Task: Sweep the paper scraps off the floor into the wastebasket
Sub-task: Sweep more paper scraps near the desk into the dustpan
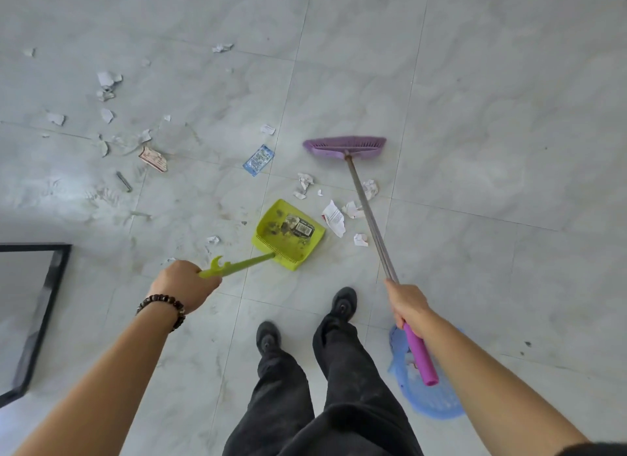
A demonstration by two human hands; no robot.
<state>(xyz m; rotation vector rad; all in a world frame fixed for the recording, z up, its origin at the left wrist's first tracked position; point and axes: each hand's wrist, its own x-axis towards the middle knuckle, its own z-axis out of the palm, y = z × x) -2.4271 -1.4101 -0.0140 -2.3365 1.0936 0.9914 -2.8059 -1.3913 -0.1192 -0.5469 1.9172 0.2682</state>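
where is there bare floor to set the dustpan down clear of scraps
Bare: the tiles right of the broom, from its head back to the basket, and the stretch beyond the head. Also the strip between dustpan and shoes. Crowded: scraps between dustpan and broom shaft, more scattered at left around the red slip.

Left wrist: bracelet (pixel 163 308) of dark round beads, just behind the left hand (pixel 185 284).
Right arm: bare from the right hand (pixel 409 306) up to a dark sleeve (pixel 593 450) edge.
Legs: loose black trousers (pixel 339 387), between the hands.
Feet: black shoes (pixel 344 303).
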